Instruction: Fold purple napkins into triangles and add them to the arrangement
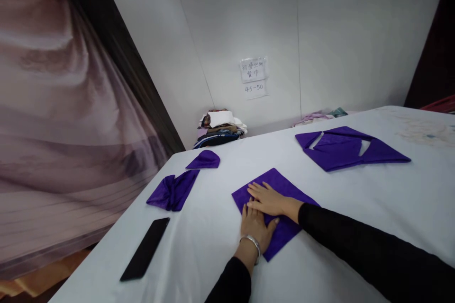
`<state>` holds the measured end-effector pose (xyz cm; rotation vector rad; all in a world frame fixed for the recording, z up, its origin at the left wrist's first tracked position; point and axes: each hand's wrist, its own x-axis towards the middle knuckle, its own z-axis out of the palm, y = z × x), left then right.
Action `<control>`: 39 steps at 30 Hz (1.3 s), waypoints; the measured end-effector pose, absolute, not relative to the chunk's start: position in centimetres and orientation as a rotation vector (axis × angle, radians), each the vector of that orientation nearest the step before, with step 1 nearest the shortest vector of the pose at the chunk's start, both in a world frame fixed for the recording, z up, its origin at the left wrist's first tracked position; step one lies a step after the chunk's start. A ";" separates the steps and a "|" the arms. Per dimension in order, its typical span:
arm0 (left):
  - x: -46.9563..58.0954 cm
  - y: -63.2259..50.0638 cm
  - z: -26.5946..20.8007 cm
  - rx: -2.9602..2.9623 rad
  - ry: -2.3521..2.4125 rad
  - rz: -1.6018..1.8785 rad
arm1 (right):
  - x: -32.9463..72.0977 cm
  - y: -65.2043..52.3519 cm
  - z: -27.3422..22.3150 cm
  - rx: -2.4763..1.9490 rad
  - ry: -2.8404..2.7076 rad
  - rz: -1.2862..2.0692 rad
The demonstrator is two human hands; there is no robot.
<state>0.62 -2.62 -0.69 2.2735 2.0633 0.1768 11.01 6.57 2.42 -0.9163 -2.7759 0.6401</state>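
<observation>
A purple cloth napkin (282, 234) lies folded flat into a square-like shape on the white-covered table (199, 255). My left hand (256, 227), with a silver bracelet at the wrist, presses on its near left part, fingers stretched out and thumb apart. Flat on the upper left of the same napkin rests my right hand (268, 199), its fingers spread and pointing left. The two hands touch or overlap near the fingertips. Neither hand grips the cloth; both sleeves are black.
Two folded purple napkins, one twisted (172, 191) and one rounded (204, 160), lie at left above a black phone-like slab (145, 248). More folded purple cloth (350, 149) is at back right. Stacked clothes (220, 128) stand behind the table, below paper signs (254, 78).
</observation>
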 end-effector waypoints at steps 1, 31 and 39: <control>0.6 -2.6 -0.6 2.281 2.059 0.197 | 10.3 7.1 2.1 -0.899 -2.793 0.660; 4.8 -6.5 1.3 2.423 1.644 0.556 | 29.6 8.9 -2.8 -1.298 -2.404 0.495; 5.7 -5.5 1.4 2.474 1.752 0.469 | 30.2 7.2 -3.0 -1.251 -2.198 0.577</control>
